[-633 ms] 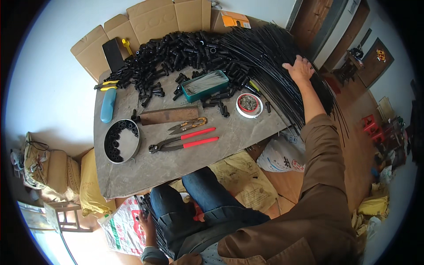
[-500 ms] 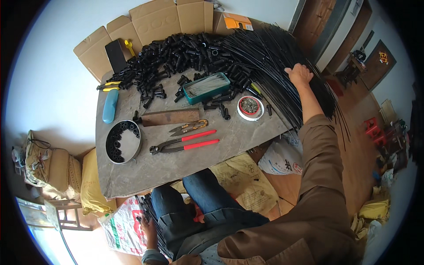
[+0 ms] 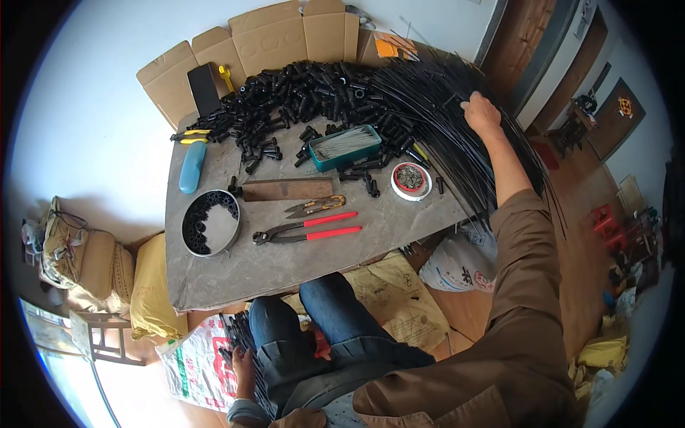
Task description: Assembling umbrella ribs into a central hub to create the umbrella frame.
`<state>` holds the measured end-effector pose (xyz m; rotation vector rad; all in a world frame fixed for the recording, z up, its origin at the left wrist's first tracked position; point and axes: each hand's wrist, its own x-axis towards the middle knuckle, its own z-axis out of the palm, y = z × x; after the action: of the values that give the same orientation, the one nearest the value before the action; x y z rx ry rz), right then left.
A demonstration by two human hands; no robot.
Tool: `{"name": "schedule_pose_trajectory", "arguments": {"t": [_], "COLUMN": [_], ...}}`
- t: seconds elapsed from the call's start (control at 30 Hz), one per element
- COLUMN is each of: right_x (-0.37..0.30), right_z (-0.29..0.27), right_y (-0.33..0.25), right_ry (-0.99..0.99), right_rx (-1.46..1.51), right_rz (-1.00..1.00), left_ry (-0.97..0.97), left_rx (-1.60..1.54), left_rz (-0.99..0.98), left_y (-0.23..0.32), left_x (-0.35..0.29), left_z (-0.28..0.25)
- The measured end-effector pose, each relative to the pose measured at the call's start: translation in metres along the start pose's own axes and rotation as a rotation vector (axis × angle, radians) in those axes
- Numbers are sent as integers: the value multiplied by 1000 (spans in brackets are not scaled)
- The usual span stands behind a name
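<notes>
My right arm reaches across to a large fanned bundle of thin black rods (image 3: 428, 100) on the table's right side. There my right hand (image 3: 483, 115) has its fingers bent and closed at the rods; how many it grips is hidden. Low at the left, beside my thigh, my left hand (image 3: 243, 367) is closed around slim black rods with dark ends (image 3: 240, 332). A heap of short black tubular fittings (image 3: 307, 93) lies along the back of the table. In front of it stands a green tray of thin pale metal pins (image 3: 347, 147).
Pincers with red handles (image 3: 307, 230), scissors (image 3: 315, 206) and a brown bar (image 3: 287, 189) lie mid-table. A round tin (image 3: 187, 241) of black pieces stands left; a white-rimmed bowl (image 3: 427, 187) of small metal bits, right. Cardboard (image 3: 267, 36) lines the back edge.
My view has shifted slightly, so the table appears farther right. My right hand has moved a little left across the rods, its fingers now bent down toward them. My left hand stays beside my thigh.
</notes>
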<state>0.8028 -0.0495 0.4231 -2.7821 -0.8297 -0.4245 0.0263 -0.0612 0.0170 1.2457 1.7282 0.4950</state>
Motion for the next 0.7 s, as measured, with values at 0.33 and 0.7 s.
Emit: {"name": "schedule_pose_trajectory", "arguments": {"t": [0.33, 0.7], "right_x": [5, -74], "right_z": [-75, -178], "right_y": [-29, -130], "right_ry": [192, -376], "right_rx": [139, 1629], "right_rz": [-84, -416], "left_ry": [-62, -101], "left_rx": [-148, -219], "left_rz": [17, 294], "left_y": [23, 82], "left_x": [-14, -30], "left_z": [7, 12]}}
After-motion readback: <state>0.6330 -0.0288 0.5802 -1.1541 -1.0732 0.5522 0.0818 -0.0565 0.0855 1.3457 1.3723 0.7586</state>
